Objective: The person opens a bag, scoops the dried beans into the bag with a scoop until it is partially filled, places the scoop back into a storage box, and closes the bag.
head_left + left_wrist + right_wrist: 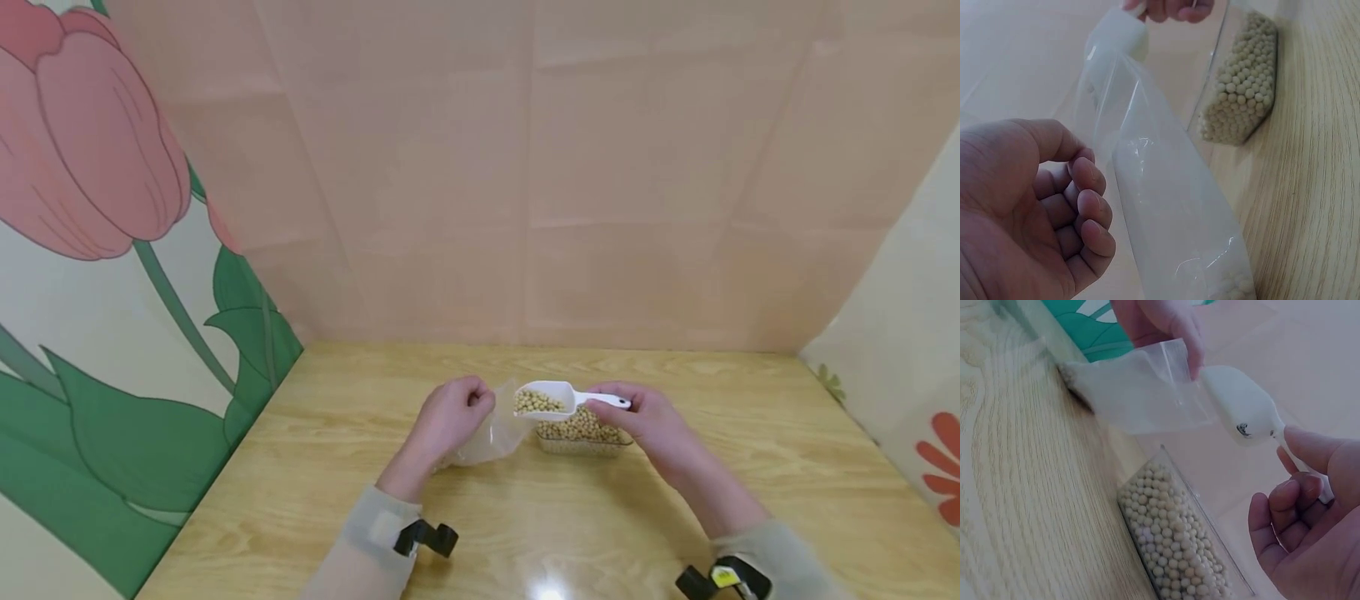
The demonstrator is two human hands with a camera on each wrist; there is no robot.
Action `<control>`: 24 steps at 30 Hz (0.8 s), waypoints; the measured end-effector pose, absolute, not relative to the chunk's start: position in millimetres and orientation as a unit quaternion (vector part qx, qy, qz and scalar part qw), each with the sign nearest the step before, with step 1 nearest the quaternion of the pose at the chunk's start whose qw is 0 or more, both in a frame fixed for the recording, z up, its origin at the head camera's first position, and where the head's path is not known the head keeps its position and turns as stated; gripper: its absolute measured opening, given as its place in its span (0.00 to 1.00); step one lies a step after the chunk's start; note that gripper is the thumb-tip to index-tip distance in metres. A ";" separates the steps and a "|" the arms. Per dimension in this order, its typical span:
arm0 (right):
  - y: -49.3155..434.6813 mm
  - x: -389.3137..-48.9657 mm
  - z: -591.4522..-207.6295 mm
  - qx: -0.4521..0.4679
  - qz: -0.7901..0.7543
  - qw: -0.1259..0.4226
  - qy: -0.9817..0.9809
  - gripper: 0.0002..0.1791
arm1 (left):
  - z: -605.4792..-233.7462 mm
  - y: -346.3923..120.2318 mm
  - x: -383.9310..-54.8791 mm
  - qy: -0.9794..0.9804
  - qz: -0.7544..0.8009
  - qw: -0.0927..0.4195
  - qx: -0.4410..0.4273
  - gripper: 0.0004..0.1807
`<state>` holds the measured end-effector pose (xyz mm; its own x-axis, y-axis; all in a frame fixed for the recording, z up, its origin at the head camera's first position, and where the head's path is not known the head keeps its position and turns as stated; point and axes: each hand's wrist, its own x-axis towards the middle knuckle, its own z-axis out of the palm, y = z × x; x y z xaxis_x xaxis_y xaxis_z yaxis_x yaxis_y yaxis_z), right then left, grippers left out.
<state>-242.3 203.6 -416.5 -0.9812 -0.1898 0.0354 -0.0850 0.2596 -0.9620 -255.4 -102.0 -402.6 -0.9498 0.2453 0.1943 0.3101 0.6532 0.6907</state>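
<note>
My right hand holds a white plastic scoop by its handle, level above the table. Pale round beans lie in the scoop's bowl. In the right wrist view the scoop has its tip at the mouth of a clear plastic bag. My left hand pinches the bag's upper edge between thumb and forefinger, the other fingers curled. Some beans sit at the bottom of the bag in the left wrist view. Just below the scoop stands a clear rectangular container full of similar beans.
The wood-grain table stretches under both hands. Behind it hangs a pinkish-beige backdrop. A tulip-patterned panel borders the left side, and a pale panel with a red flower borders the right.
</note>
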 end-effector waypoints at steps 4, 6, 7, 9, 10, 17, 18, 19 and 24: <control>197.9 -242.4 -416.7 -0.093 -0.598 0.044 0.795 0.23 | -402.2 -101.4 -254.6 -0.909 -0.386 0.041 -0.151 0.10; 196.1 -242.9 -416.6 -0.093 -0.595 0.042 0.797 0.23 | -401.8 -101.0 -254.6 -0.910 -0.385 0.046 -0.150 0.10; 195.5 -243.6 -416.9 -0.093 -0.593 0.040 0.799 0.22 | -401.6 -100.8 -254.5 -0.910 -0.384 0.048 -0.149 0.09; 193.6 -244.1 -416.6 -0.096 -0.589 0.038 0.802 0.22 | -401.8 -100.7 -254.6 -0.911 -0.382 0.053 -0.149 0.09; 192.8 -244.3 -416.5 -0.098 -0.586 0.038 0.803 0.22 | -402.1 -100.7 -254.5 -0.910 -0.382 0.054 -0.150 0.09; 186.3 -243.8 -415.2 -0.111 -0.560 0.016 0.821 0.18 | -404.1 -101.5 -253.1 -0.907 -0.388 0.049 -0.155 0.09; 185.7 -243.8 -414.9 -0.109 -0.556 0.012 0.824 0.17 | -404.2 -101.8 -253.2 -0.907 -0.388 0.049 -0.156 0.09; 185.2 -243.8 -414.5 -0.111 -0.549 0.008 0.828 0.17 | -404.3 -102.1 -253.3 -0.907 -0.388 0.050 -0.156 0.09; 182.7 -242.9 -410.3 -0.129 -0.519 -0.001 0.845 0.17 | -403.9 -103.0 -254.0 -0.909 -0.382 0.055 -0.156 0.08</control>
